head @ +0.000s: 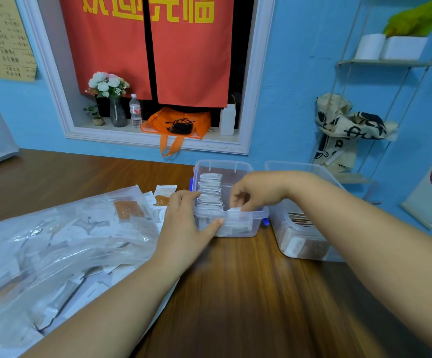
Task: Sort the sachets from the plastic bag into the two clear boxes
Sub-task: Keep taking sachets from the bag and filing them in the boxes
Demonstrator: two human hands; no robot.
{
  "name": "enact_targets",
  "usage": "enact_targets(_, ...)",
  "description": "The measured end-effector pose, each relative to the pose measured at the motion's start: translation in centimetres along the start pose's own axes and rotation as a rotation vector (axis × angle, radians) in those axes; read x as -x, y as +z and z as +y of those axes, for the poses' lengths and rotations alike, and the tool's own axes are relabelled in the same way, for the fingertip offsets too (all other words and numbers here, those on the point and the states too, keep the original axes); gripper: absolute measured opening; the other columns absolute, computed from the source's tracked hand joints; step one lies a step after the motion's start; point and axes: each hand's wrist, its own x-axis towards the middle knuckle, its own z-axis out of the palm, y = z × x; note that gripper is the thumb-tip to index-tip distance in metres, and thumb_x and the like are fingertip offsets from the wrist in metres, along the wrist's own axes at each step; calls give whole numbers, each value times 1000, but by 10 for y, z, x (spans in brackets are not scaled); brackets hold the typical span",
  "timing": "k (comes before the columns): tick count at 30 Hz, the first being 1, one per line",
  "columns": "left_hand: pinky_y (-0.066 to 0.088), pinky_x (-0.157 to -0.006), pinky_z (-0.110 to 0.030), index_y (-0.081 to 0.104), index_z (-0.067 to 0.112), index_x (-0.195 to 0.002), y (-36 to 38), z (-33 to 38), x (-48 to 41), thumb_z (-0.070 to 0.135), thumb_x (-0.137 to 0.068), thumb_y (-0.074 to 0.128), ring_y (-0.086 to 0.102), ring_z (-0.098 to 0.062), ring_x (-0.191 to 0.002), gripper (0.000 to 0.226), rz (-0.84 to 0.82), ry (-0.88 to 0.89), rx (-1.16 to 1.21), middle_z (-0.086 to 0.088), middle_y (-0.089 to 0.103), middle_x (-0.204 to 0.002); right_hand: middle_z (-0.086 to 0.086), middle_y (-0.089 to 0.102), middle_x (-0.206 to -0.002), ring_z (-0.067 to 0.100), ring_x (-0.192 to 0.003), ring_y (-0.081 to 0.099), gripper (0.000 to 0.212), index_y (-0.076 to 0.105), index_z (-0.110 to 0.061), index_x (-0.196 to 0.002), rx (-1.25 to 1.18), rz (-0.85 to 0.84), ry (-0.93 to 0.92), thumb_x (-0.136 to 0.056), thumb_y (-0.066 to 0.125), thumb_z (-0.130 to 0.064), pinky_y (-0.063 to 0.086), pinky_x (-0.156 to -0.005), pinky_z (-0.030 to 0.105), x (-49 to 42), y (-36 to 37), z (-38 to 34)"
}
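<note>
brown wood table [235,293] against a blue wall [295,86], with a red curtain [189,60] in the wall niche and an orange tote [158,120] on its sill. the bag [54,249] lies flat on the table's left side, full of mixed sachets. a few loose sachets [163,193] lie between it and the boxes. two clear boxes sit side by side mid-table, both lidless. left box [235,227] holds a row of white sachets [209,189] standing on edge along its left wall. right box [291,166] holds brown sachets [301,245] at its near end. left hand [184,220] grips the left box's near-left corner, thumb across the front wall, fingers up at the rim. right hand [251,192] is down inside the same box, fingers curled, pinching one white sachet [234,210] just behind the front wall. the hand hides most of that sachet.
</note>
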Motion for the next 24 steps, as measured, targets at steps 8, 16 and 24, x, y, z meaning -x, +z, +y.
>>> enact_targets(8,25,-92,-12,39,21,-136,0,0,0,44,-79,69,31,-5,-123,68,-2,-3,-15,4,33,-139,0,67,-105,11,-89,62,30,68,-13,-108,-94,-26,15,-95,52,-34,48,-83,22,8,-4,-5)
enact_targets(16,25,-91,-11,39,19,-137,-1,1,1,43,-79,69,32,-4,-122,69,-2,-20,-21,4,33,-138,8,64,-86,25,-79,55,48,64,-6,-96,-37,5,1,-91,48,-51,45,-78,34,19,7,-10)
enact_targets(24,26,-90,-12,34,18,-141,-15,12,-1,39,-82,67,36,-10,-126,70,-117,-61,-38,2,31,-142,-11,64,-112,1,-99,57,28,65,-24,-114,-143,218,-53,-90,58,-38,46,-92,21,26,16,-15)
